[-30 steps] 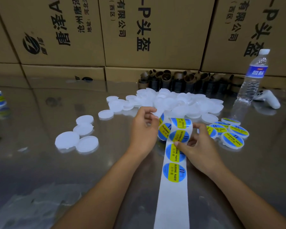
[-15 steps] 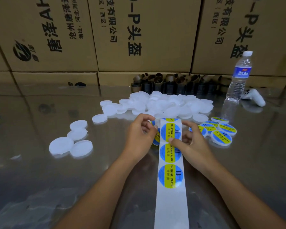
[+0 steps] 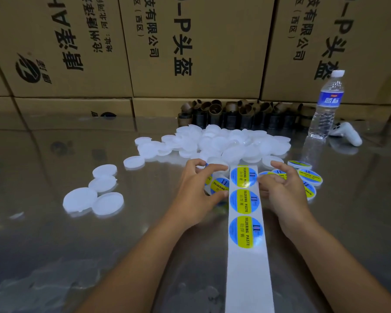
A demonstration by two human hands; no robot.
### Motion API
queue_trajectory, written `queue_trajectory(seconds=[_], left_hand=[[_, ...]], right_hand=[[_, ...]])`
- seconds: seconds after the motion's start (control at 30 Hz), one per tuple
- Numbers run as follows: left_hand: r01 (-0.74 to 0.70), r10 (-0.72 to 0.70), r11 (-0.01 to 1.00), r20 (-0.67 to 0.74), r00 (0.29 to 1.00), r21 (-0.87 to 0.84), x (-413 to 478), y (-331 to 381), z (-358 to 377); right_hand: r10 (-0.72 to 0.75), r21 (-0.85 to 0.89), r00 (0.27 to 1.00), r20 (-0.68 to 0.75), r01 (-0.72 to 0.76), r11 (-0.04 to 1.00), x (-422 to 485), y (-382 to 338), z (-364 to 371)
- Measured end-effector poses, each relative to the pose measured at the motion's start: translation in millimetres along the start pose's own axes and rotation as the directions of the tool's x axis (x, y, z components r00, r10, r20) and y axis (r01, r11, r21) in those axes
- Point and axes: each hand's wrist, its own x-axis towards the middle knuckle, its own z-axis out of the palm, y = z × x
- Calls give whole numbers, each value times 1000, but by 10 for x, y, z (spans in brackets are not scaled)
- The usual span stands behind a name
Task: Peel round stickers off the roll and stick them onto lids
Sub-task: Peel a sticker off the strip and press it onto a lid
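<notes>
Lids already labelled [image 3: 308, 175] make a small cluster at the right, by your right hand [image 3: 284, 193]; the far pile of plain lids [image 3: 224, 143] and four more at the left remain to do. Your left hand [image 3: 199, 193] grips a stickered lid [image 3: 219, 185] just left of the sticker strip [image 3: 248, 279]. Your right fingertips [image 3: 261, 182] curl at the top sticker [image 3: 243, 179]; whether they pinch it cannot be told.

Dim, warm indoor light falls from above. The glossy grey counter [image 3: 54, 245] mirrors the brown cardboard boxes [image 3: 196, 53] behind it and shows pale, smeared glare at its lower left. White glints sit on the blue-and-yellow round stickers [image 3: 245, 231]. Wide-angle distortion tilts the box edges outward. The far left edge is blurred.
</notes>
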Motion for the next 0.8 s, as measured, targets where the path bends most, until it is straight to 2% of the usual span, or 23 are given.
queue_trajectory(seconds=[0.1, 0.2, 0.27, 0.3, 0.37, 0.4, 0.43, 0.5, 0.57, 0.67, 0.8], left_hand=[[19, -18, 995, -17, 1000, 100, 8, -29, -7], [30, -24, 997, -90, 996, 71, 38, -37, -38], [26, -22, 998, -92, 996, 53, 49, -41, -51], [24, -20, 999, -78, 997, 47, 50, -39, -56], [12, -10, 999, -47, 999, 38, 55, -34, -67], [2, -1, 1000, -35, 999, 25, 58, -34, -72], [-8, 8, 1000, -26, 1000, -2, 62, -33, -78], [-22, 21, 995, -10, 1000, -95, 68, -22, -97], [-17, 19, 982, 8, 1000, -187, 77, 0, -109], [9, -1, 961, 28, 1000, -278, 97, 16, -107], [70, -53, 918, 53, 997, -390, 119, 15, -134]], right_hand=[[52, 6, 998, -20, -52, 999, 6, -35, -24], [22, -96, 1000, -19, -24, 995, -1, -25, -20], [-163, -268, 987, -5, 156, 951, -37, -18, 3], [-283, -325, 958, 49, 283, 902, -69, -27, 16], [-444, -350, 862, 245, 506, 788, -132, -45, 45], [-456, -369, 819, 348, 567, 737, -150, -36, 57], [-433, -408, 798, 420, 592, 695, -163, -25, 67], [-393, -479, 809, 437, 580, 659, -155, -18, 57], [-357, -476, 851, 385, 515, 713, -138, -42, 24], [-221, -471, 893, 393, 401, 785, -117, -60, -18], [-44, -597, 895, 443, 332, 730, -104, -71, -41]])
